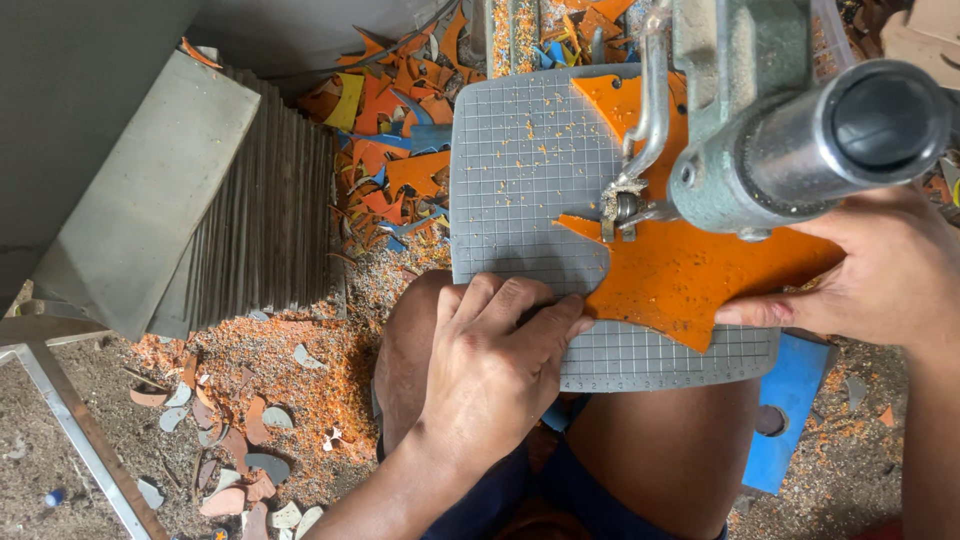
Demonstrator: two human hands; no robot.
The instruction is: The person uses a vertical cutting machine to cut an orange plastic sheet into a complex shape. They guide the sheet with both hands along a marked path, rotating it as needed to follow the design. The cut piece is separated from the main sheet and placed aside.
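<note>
Orange sheet material (690, 270), already cut into a jagged, star-like outline, is lying flat on the right half of a grey gridded cutting table (520, 170), its near points reaching toward the table's front edge. A small cutting head (622, 205) on a grey-green machine arm (760, 130) is biting into the sheet's left edge, near the middle of the table.

The left hand (490, 370) is pressing down at the table's front edge, fingers spread nearly flat and fingertips touching the sheet's nearest point; it is grasping nothing, only pinning. The right hand (880, 275) is resting on the sheet's right side, beyond the table's right edge, forefinger stretched along the orange border and the other fingers loosely curled; the machine is hiding part of it, so its exact hold cannot be told.

Judging by the notched outline, much of the sheet is already cut away, with a broad uncut area remaining under the arm. Orange and blue offcuts (400, 130) are piling up beyond the table's left rear corner, and orange sawdust (300, 360) is covering the ground beside the person's knee.

A stack of thin grey boards (260, 210) is standing on edge to the left, a blue sheet with a round hole (785, 410) is lying below the front right corner, and pale crescent scraps (240, 450) are littering the floor. No packages or signs are showing; only ruler markings are running along the table's front edge.
</note>
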